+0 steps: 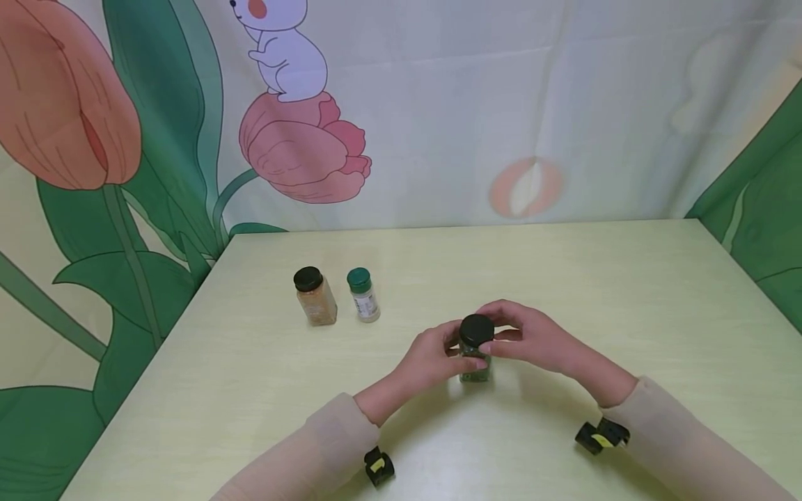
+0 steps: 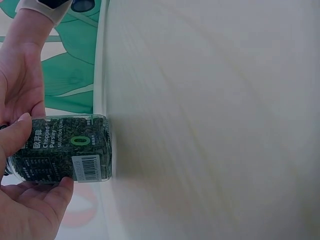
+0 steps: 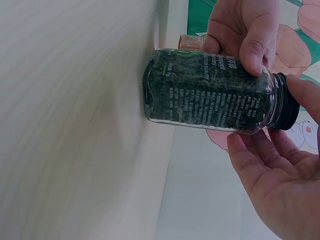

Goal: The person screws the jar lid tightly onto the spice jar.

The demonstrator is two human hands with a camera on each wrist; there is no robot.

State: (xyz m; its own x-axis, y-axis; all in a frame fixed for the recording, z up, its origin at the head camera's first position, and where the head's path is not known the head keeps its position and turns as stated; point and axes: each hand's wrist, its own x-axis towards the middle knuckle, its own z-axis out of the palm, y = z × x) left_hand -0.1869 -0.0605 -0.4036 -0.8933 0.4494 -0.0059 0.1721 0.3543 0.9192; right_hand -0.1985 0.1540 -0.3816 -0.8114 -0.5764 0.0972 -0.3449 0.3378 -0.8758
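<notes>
**One parsley jar (image 3: pixel 205 90): stiff, likely light, breakable, gripped near its top**

Jar upright on the counter (image 1: pixel 219 390), or just above it; can't tell if the base touches. Left hand (image 1: pixel 429 355) has thumb and fingers (image 2: pixel 61 192) pinching the clear body, below the black lid (image 1: pixel 477 330). Right hand (image 1: pixel 539 334): thumb against the lid, fingers bent in at the shoulder, so lid and neck sit between them.

Handling, judged by eye: looks like glass, so rigid, no give, could chip or crack if dropped. Dry flakes inside, so probably not heavy. Smooth walls may slip; the flat sides should resist twisting in the hold. Best grip: opposite faces of the body, mid-height, one hand; lid rim for the other. Avoid lifting by the lid alone, in case it's loose.

Tan jar (image 1: pixel 318 303) and green-capped bottle (image 1: pixel 365 299) stand well apart, to the left.
</notes>
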